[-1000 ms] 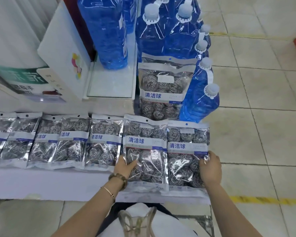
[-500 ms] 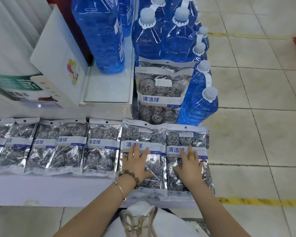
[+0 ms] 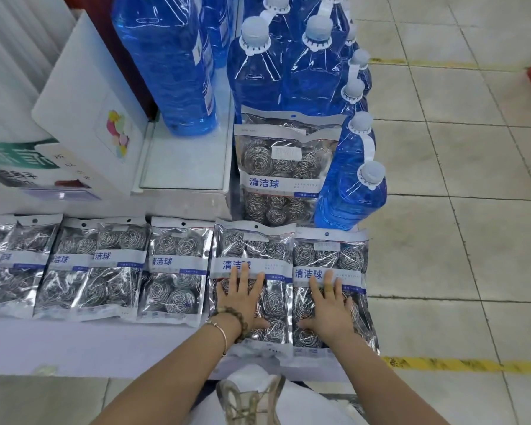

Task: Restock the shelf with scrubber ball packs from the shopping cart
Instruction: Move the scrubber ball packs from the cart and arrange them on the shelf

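Several clear packs of steel scrubber balls lie flat in a row on the low white shelf (image 3: 105, 348). My left hand (image 3: 241, 300) presses flat, fingers straight, on the second pack from the right (image 3: 276, 250). My right hand (image 3: 328, 308) lies flat on the rightmost pack (image 3: 344, 256), which sits at the shelf's right end. Another scrubber pack (image 3: 276, 170) stands upright behind them, leaning against blue bottles. The shopping cart is out of view.
Large blue liquid bottles (image 3: 347, 185) stand on the upper shelf and beside the upright pack. A white box (image 3: 83, 118) sits at the back left. Tiled floor (image 3: 457, 240) with a yellow line lies to the right. My shoe (image 3: 252, 397) shows below.
Both hands moved from the outer edges of the two right packs onto their tops and now press flat. The view shifted slightly closer.
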Tool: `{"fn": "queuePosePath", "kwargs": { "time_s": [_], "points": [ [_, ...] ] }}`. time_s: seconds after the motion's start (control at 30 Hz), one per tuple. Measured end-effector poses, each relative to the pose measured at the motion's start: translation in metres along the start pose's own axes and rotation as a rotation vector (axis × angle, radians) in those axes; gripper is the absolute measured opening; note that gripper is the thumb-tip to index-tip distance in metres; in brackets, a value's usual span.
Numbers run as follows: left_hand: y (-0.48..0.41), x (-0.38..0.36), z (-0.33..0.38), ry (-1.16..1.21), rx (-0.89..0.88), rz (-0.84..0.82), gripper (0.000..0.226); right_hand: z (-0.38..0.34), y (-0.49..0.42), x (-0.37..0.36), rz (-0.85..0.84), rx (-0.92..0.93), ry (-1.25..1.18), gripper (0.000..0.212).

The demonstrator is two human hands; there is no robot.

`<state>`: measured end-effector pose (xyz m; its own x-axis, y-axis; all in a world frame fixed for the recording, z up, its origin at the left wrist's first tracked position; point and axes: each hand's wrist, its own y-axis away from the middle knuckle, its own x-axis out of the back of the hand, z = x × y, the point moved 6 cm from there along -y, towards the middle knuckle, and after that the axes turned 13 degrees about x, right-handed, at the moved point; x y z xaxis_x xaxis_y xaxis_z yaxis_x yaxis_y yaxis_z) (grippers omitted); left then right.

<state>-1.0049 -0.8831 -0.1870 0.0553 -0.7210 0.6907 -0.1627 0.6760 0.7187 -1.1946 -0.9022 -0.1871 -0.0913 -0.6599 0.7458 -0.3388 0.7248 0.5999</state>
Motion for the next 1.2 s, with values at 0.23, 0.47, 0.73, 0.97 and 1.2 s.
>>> {"fn": "queuePosePath", "kwargs": {
  "time_s": [0.23, 0.47, 0.73, 0.97, 1.2],
  "points": [
    [-0.002, 0.000, 0.000, 0.027, -0.004, 0.032, 0.111, 0.000, 0.002, 0.001, 0.017, -0.002, -0.028, 0.106],
    [0.009, 0.007, -0.012, 0.246, 0.001, 0.169, 0.076, 0.003, 0.007, 0.007, 0.095, 0.006, -0.103, 0.089],
    [0.052, 0.017, -0.053, 0.767, 0.097, 0.227, 0.040, -0.027, 0.018, 0.031, 0.313, 0.036, -0.403, 0.067],
    [0.097, 0.008, -0.128, 1.121, 0.261, 0.287, 0.033, -0.115, 0.025, 0.054, 0.296, 0.311, -0.445, 0.044],
    [0.157, -0.019, -0.211, 1.267, 0.399, 0.455, 0.029, -0.221, 0.031, 0.044, 0.241, 0.500, -0.418, 0.038]
  ]
}}
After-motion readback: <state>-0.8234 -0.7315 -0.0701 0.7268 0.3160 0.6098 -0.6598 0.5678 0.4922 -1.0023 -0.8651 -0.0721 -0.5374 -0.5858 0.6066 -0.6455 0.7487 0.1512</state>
